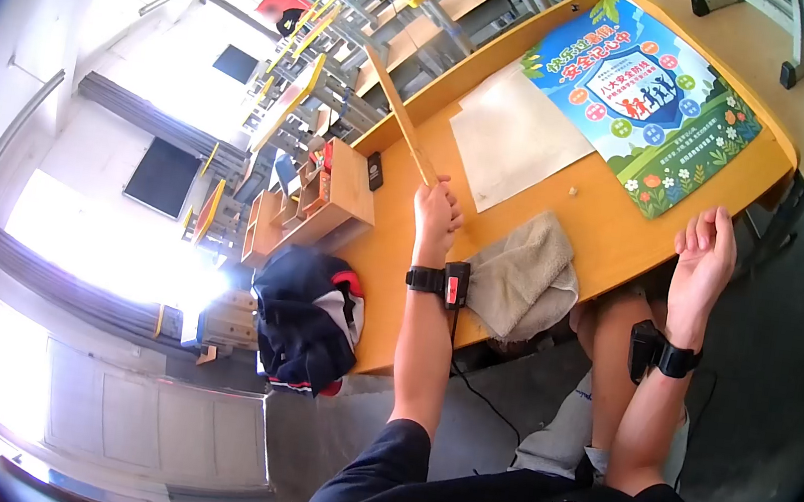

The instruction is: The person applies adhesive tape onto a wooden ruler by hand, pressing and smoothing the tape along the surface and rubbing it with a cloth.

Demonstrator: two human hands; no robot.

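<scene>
My left hand (438,213) is closed around the lower end of a long, thin wooden stick (401,112). The stick slants up and away to the left, over the desk's far edge. Beneath that forearm lies a crumpled beige towel (528,272). Held up by the desk's near edge on the right, my right hand (706,250) has loosely bent fingers with nothing visible in them. Closest to it is a colourful printed poster (632,94) lying on the desk. A blank pale sheet (511,139) lies beside the poster, partly under it.
The yellow wooden desk (616,222) has a raised rim. A small wooden organizer (333,197) stands at its left end, near a dark jacket (299,314). A cable (489,402) hangs below my left wrist. Rows of desks (311,89) stand beyond.
</scene>
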